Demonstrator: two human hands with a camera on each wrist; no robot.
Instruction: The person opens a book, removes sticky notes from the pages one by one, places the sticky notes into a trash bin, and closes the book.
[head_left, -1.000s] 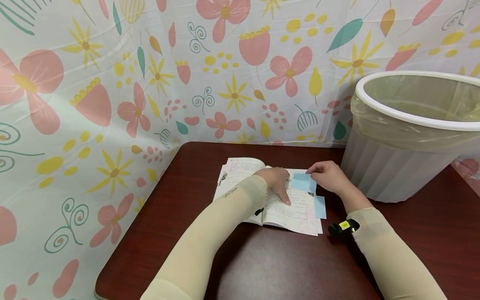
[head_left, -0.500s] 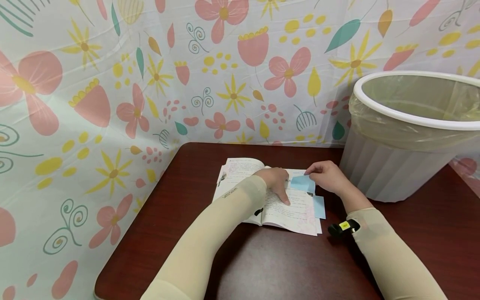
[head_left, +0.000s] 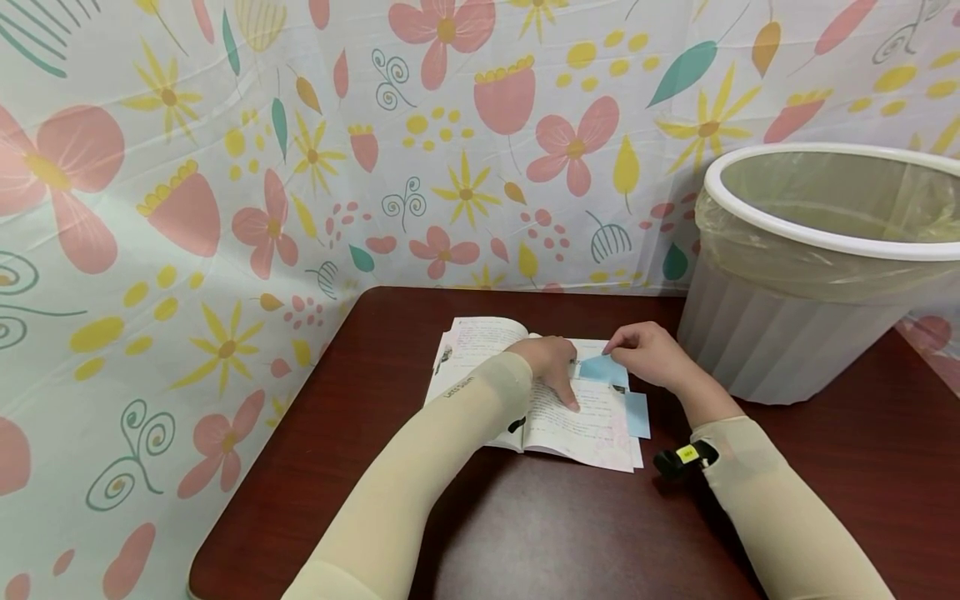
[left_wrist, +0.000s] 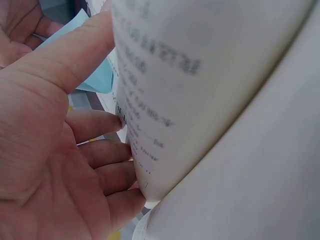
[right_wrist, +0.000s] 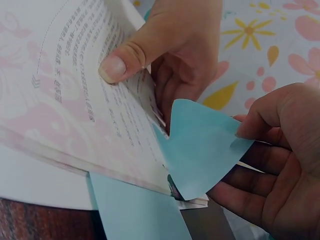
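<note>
An open book (head_left: pixel 577 437) with printed pages lies on the table. My left hand (head_left: pixel 553 364) holds its right-hand pages near the top edge; in the right wrist view the thumb (right_wrist: pixel 122 62) lies on the page and the fingers curl behind it. My right hand (head_left: pixel 651 357) pinches the corner of a light blue paper slip (right_wrist: pixel 205 150) between thumb and fingers. That slip bends up from the book's edge, its inner end hidden by the pages. A second blue slip (head_left: pixel 638 415) sticks out of the book's right side, nearer to me.
A grey bin (head_left: pixel 765 333) with a white rim and a clear liner stands on the table to the right, close to my right hand. The dark red table (head_left: pixel 360 400) meets a flower-patterned curtain (head_left: pixel 465 242) at the back and left.
My right hand has moved slightly left and towards me, bending the pinched blue slip further over the book. The left hand stays in place on the pages.
</note>
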